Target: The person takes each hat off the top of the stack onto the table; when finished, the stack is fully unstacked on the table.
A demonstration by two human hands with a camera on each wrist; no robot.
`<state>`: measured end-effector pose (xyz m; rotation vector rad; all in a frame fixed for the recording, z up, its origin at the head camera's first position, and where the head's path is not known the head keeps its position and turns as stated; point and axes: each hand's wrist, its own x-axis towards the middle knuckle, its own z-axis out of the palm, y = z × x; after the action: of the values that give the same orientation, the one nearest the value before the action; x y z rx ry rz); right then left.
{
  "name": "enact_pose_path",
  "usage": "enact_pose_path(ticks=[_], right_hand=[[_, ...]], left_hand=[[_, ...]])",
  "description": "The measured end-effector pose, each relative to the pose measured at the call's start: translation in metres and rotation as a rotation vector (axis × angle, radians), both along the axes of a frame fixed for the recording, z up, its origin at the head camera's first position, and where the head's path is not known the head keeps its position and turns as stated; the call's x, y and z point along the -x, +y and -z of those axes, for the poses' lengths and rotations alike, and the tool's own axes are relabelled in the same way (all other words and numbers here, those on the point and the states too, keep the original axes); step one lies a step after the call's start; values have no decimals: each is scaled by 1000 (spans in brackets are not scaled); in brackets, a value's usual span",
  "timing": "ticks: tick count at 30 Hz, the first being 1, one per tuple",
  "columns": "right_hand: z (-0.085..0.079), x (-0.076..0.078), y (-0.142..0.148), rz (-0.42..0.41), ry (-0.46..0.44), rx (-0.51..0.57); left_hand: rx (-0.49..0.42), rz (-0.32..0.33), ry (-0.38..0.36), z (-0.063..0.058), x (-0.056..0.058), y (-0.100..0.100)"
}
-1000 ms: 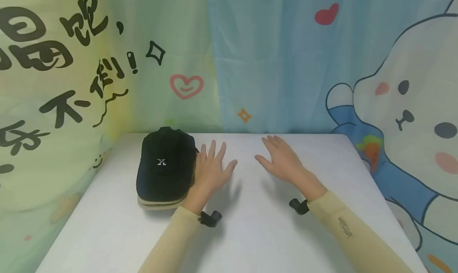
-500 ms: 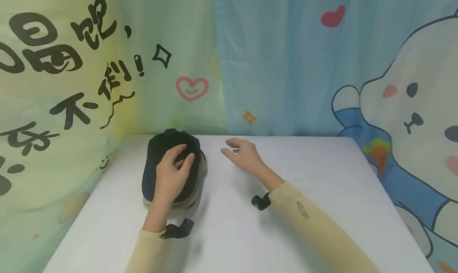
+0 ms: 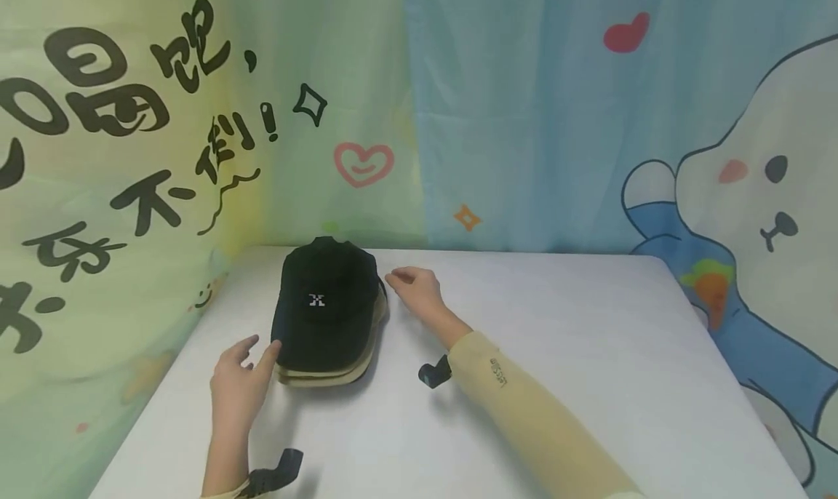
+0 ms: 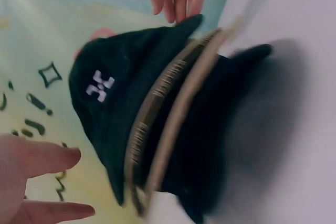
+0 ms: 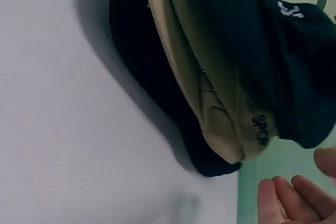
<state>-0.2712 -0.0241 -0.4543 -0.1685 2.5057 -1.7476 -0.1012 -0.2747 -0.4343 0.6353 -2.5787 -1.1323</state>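
Observation:
A stack of baseball caps stands on the white table (image 3: 543, 397), left of the middle. On top is a black cap (image 3: 334, 324) with a small white emblem. Beige caps (image 5: 223, 124) are sandwiched under it, and a dark cap (image 5: 142, 61) lies at the bottom. At the stack's front left corner is my left hand (image 3: 238, 382), fingers loosely bent and thumb apart; in the left wrist view its fingers (image 4: 50, 159) are beside the top cap, holding nothing. By the stack's right rear side is my right hand (image 3: 419, 292), its fingers (image 5: 296, 200) bent, apart from the caps.
A printed curtain (image 3: 484, 113) hangs behind the table and along its sides. Small black wrist cameras protrude from both wrists, the left camera (image 3: 275, 471) and the right camera (image 3: 435, 372). White tabletop extends right of the stack.
My left hand has crossed over the caps from their right side to their front left. My right hand has moved left, up to the stack's right side. The view has shifted slightly; the caps remain stacked.

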Motion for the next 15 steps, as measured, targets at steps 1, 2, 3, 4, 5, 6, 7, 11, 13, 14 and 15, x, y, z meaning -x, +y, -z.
enact_pose_path(ticks=[1, 2, 3, 4, 5, 6, 7, 11, 13, 14, 15], right_hand=[[4, 2, -1, 7, -22, 9], [7, 4, -3, 10, -44, 18], [11, 6, -4, 8, -67, 25], [13, 7, -5, 6, -87, 36], [16, 9, -7, -1, -103, 42], [18, 11, -8, -11, -114, 52], [19, 12, -10, -24, -126, 64], [22, 13, -15, -80, -165, 115], [23, 14, -16, -89, -171, 122], [24, 14, -17, -88, -173, 118], [24, 14, -18, -85, -170, 111]], left_hand=[[-21, 6, -42, 5, -2, -1], [-42, 13, -77, 10, -4, -2], [-59, 18, -102, 14, -5, -2], [-67, 22, -117, 17, -6, -2], [-75, 26, -128, 20, -6, -2], [-86, 27, -134, 21, -7, -1], [-95, 29, -136, 23, -7, 0], [-123, 31, -139, 24, -6, 0], [-135, 31, -134, 24, -6, 0], [-140, 30, -133, 24, -5, 0], [-147, 30, -126, 24, -5, 0]])
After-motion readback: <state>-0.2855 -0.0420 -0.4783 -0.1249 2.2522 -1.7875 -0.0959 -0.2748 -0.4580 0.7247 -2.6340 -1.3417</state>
